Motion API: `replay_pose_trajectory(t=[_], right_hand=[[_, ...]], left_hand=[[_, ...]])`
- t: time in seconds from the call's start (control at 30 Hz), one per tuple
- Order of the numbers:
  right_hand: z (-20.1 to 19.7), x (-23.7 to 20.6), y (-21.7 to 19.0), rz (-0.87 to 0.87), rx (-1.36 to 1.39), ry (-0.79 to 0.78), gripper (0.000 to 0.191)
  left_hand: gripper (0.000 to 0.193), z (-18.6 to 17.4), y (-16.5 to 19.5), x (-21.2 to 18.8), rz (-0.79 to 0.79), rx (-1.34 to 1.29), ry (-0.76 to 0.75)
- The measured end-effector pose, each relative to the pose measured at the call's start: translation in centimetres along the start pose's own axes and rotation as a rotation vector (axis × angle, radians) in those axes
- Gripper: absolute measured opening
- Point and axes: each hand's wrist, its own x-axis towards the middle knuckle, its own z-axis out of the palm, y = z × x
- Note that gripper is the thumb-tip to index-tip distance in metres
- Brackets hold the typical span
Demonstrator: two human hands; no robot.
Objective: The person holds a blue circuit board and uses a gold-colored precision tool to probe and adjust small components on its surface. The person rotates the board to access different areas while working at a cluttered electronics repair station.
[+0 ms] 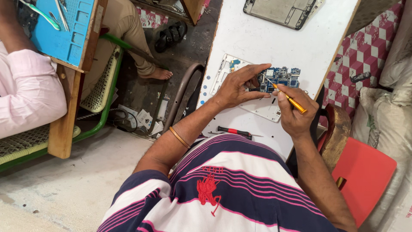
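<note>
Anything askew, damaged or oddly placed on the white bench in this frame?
Nothing looks damaged by accident. The white device shell lies opened, its blue circuit board exposed under the left hand, while the right hand holds a yellow screwdriver to it. A red-handled screwdriver lies near the table's edge, slightly precarious.

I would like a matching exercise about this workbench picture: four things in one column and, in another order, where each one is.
Things:
1. yellow-handled screwdriver
2. blue circuit board
3. red-and-black screwdriver
4. grey device frame

Places:
A. lying on the white table, near the person's striped shirt
B. at the far edge of the table, away from both hands
C. held in the right hand, tip on the board
D. under the fingers of the left hand, on a white device shell

Pairs: 1-C, 2-D, 3-A, 4-B
</note>
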Motion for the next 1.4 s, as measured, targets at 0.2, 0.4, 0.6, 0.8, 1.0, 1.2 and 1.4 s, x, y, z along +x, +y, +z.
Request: replay_pose_trajectory(t=[0.2, 0.4, 0.6, 0.8, 1.0, 1.2, 1.4], right_hand=[[0.0, 0.4, -0.7, 0.063, -0.072, 0.001, 0.018], [0.3, 0.3, -1.8, 0.013, -0.069, -0.004, 0.017], [-0.1, -0.3, -1.0, 0.061, 0.005, -0.006, 0.015], [0.2, -0.8, 0.0, 0.029, 0.069, 0.011, 0.016], [0.1, -0.7, 0.2, 0.094, 0.080, 0.038, 0.018], [0.3, -0.3, -0.3, 0.087, 0.020, 0.015, 0.019], [0.3, -0.3, -0.5, 0.079, 0.012, 0.001, 0.019]], left_hand=[[0.081, -0.4, 0.6, 0.2, -0.008, -0.040, -0.004], [0.080, -0.7, 1.3, -0.2, -0.025, 0.018, 0.013], [0.078, -0.6, 1.2, -0.4, -0.009, 0.032, 0.017], [0.078, -0.5, 0.9, -0.3, -0.042, 0.054, 0.006], [0.078, -0.4, 0.8, -0.2, -0.019, 0.071, 0.008], [0.079, -0.6, 0.8, -0.2, -0.027, 0.073, 0.001], [0.081, -0.5, 0.8, -0.1, -0.063, 0.096, -0.006]])
